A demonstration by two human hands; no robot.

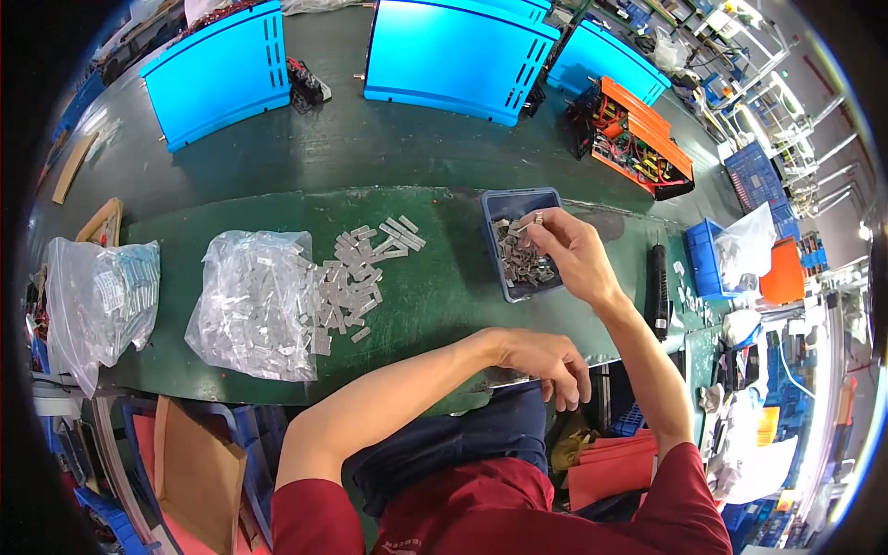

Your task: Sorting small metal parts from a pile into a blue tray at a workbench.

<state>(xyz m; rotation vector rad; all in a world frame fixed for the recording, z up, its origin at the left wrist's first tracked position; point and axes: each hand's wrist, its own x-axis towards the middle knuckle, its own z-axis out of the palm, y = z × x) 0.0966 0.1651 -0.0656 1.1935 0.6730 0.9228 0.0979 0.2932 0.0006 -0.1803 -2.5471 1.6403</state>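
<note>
1. Right hand (578, 250): closed at the fingertips; as I watch, thumb and fingers pinch a small metal piece (539, 218)
2. Position of the piece: above the far right part of the blue bin (523, 198), at the tips of the fingers; its long axis is too small for me to tell
3. Governing relation: the loose metal parts (524, 260) in the bin lie below the fingertips, reaching left and toward the person; I cannot tell whether the fingertips touch them
4. Bin alignment: the long axis runs away from the person, the far end leaning slightly left; the right forearm comes in from the near right
5. Nearer hand: the right; the left hand (546, 360) sits apart from the bin, on the person's side, by the near edge of the desk (435, 282)
6. Left hand: fingers parted and loosely bent downward, with nothing visible in them
7. Left of the bin: a spread of flat metal strips (359, 277), lying at mixed angles, beside a clear plastic bag (250, 310)
8. Right of the right hand: a black tool (659, 294), lying lengthwise away from the person, apart from the bin
</note>
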